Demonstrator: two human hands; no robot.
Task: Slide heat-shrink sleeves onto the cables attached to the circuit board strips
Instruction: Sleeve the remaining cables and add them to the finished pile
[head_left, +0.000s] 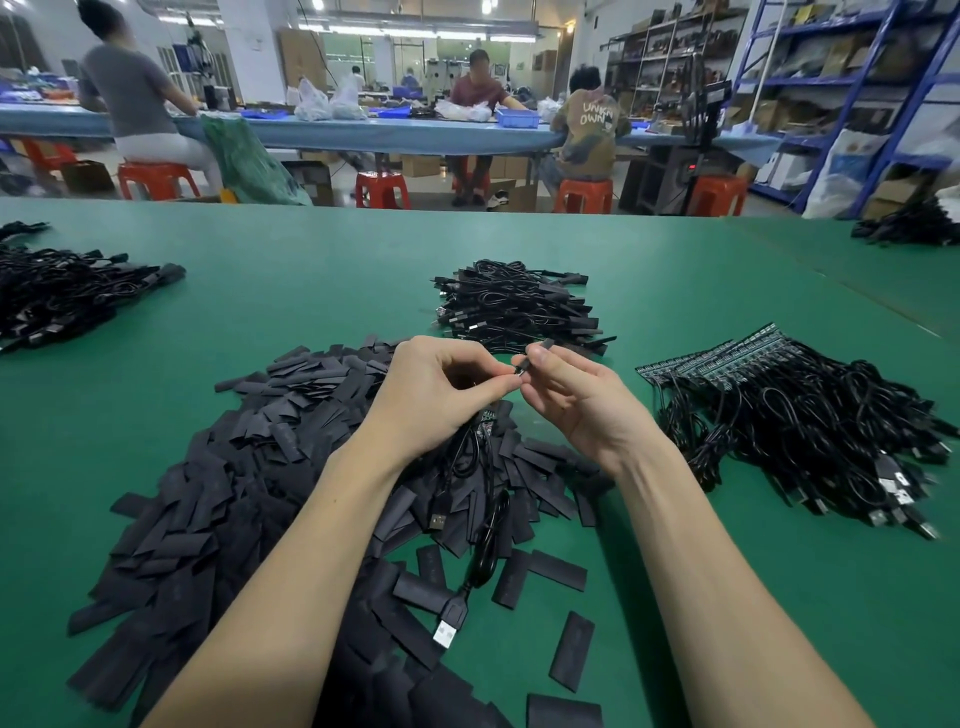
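Black USB cable (480, 551): nearest you, it hangs between your forearms over the green worktop (779, 597), its silver plug (447, 631) lowest and closest to you; your cable runs up and away toward your left hand.
Loose sleeves (218, 499): flat black heat-shrink pieces heaped under and left of your wrists, a few strays lying apart at lower right.
Circuit board strip (487, 417): a short piece shows just under your left palm, long axis pointing up toward your fingertips.
Left hand (441, 395): your grip is a narrow pinch, thumb and forefinger closed on the upper end of the strip; exactly what lies between the pads is hidden.
Right hand (576, 400): your grip pinches a small black sleeve (535, 353), long axis tilted up and to the right, its lower mouth facing the left pinch.
Key relation: sleeve mouth and strip end are almost touching, so the sleeve probably has to travel left and down along the strip's axis; your right hand is the nearer one to do it.
Unsleeved stock (779, 415): strips with cables piled at right.
Far pile (519, 306): bundled cables beyond your hands.
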